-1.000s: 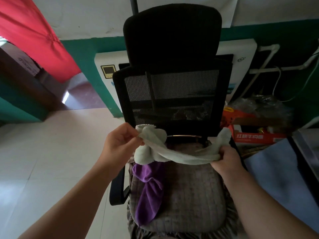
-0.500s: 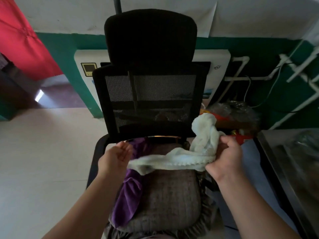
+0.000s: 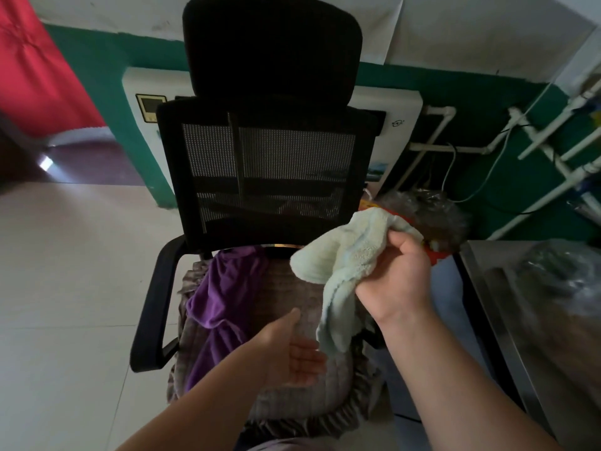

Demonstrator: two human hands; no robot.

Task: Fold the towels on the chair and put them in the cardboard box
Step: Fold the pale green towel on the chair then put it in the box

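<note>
Released by left hand (image 3: pixel 292 353), bunched pale-green towel (image 3: pixel 341 265) hangs crumpled.

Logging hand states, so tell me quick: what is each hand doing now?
Left hand: open, palm up, holding nothing.
Right hand: gripping the pale green towel.

Fluffy pale-green terry towel (image 3: pixel 344 255); smooth purple cloth towel (image 3: pixel 221 294); chair (image 3: pixel 266 164) w/ matt black mesh back, quilted grey fabric seat cover; glossy floor tiles (image 3: pixel 65 288); dull metal surface (image 3: pixel 507 320) at right.
</note>
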